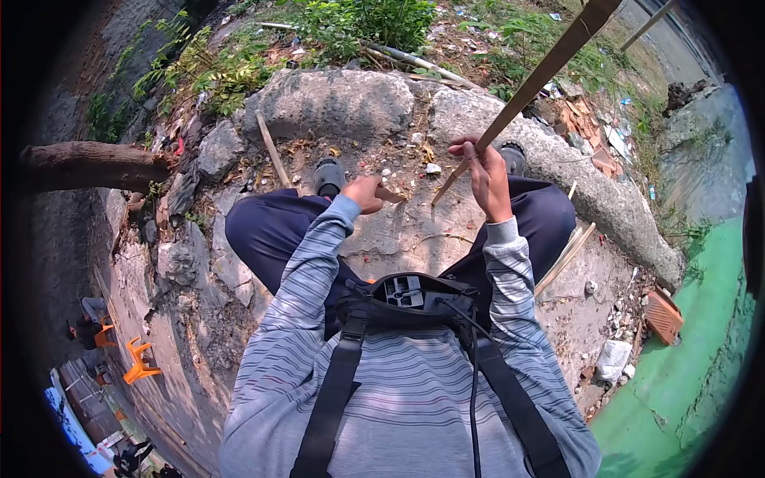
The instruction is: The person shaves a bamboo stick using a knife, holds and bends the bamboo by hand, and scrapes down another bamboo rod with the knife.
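A person in a striped grey top sits with knees apart on broken ground, a long wooden strip (526,94) in the right hand (488,182). The strip's long axis runs on a steep slant, from a narrow lower end between the knees up past the right knee to the top right edge of the view, where it leaves the picture. It looks broader toward that upper end. The right thumb and fingers pinch it a little above its lower end; whether that tip touches the ground, one cannot tell.

The left hand (364,194) is closed around a short brown piece (390,195), whose bare end points right, toward the strip's lower tip, with a small gap between them. How the hidden left fingers press on it cannot be told.

Beyond the left shoe (328,175), a pale stick (273,151) slants from the stone edge toward the left knee. Pale split lengths (566,260) lie beside the right knee, angled up and to the right. Rough concrete blocks (335,103) curve across the front, with green shrubs (366,24) behind. A black waist bag (406,301) rests at the lap. An orange chair (140,361) appears far left; a green surface (669,398) spreads at right.
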`<state>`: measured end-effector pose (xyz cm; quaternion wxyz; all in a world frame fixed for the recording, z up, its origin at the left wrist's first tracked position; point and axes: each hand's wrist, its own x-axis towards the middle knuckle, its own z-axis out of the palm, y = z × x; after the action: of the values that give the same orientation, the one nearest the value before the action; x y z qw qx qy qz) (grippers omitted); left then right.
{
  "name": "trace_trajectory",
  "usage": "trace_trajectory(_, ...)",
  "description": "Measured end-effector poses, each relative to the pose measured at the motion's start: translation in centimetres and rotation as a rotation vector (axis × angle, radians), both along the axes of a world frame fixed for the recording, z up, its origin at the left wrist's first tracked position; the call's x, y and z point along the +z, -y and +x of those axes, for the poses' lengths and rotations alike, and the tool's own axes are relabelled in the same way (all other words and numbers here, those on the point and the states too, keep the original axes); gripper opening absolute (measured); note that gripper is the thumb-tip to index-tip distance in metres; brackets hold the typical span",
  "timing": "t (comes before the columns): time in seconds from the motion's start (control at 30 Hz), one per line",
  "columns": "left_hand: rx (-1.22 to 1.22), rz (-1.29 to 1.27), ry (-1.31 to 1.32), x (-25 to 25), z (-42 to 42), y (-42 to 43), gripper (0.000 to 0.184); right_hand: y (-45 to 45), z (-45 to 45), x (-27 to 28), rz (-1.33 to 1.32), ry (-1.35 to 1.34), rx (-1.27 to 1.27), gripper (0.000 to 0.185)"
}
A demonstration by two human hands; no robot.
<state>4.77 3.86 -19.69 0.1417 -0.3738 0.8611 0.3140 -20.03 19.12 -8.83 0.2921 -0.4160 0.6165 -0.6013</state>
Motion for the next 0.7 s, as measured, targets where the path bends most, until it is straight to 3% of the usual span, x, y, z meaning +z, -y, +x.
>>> trace_trajectory(0.17, 0.015, -0.071, 0.024, 1.9, -1.6, -0.2, 0.044, 0.3, 0.2, 0.1, 0.009, -0.018, 0.0, 0.026)
trace_trajectory(0.3, 0.005, -0.165, -0.02, 8.4, -3.3, 0.7, 0.036, 0.2, 0.1, -0.1, 0.03, -0.015, -0.002, 0.027)
trace_trajectory(0.43, 0.029, -0.164, -0.075, 11.3, -4.2, 4.0, 0.034, 0.3, 0.2, -0.2, 0.03, -0.035, -0.012, 0.027)
trace_trajectory(0.6, 0.046, -0.192, -0.053, 11.9, -5.8, 6.7, 0.031, 0.2, 0.4, 0.3, 0.02, -0.035, -0.015, 0.027)
trace_trajectory(0.7, 0.097, -0.221, -0.018, 7.5, -6.3, 7.8, 0.03, 0.2, 0.2, 0.0, 0.061, -0.039, -0.012, 0.027)
